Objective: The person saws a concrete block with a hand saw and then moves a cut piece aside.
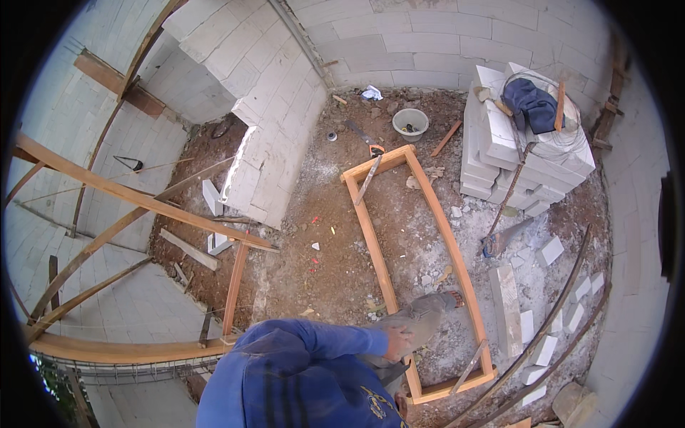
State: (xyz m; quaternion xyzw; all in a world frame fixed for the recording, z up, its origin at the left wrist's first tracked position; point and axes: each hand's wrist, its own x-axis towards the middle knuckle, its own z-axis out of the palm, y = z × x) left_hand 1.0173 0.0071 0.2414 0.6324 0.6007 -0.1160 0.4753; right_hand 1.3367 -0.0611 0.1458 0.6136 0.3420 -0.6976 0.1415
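My left hand [398, 344] rests on my bent, grey-trousered leg, fingers lying over the knee and holding nothing I can see. The blue sleeve of that arm reaches in from the lower left. Around my leg lies a rectangular wooden frame [447, 232] on the dirt floor, and my foot is inside it near the right rail. Thin battens cross its corners diagonally: one batten [368, 180] at the far left, another batten [469, 367] at the near right. A handsaw [376, 150] with an orange handle touches the frame's far end. My right hand is out of sight.
White blocks [492, 146] are stacked at the far right, with dark cloth [531, 103] and wire on top. A grey bucket [410, 125] stands near the back wall. Curved poles [549, 321] and loose blocks lie right. Timber beams [135, 196] cross the left side.
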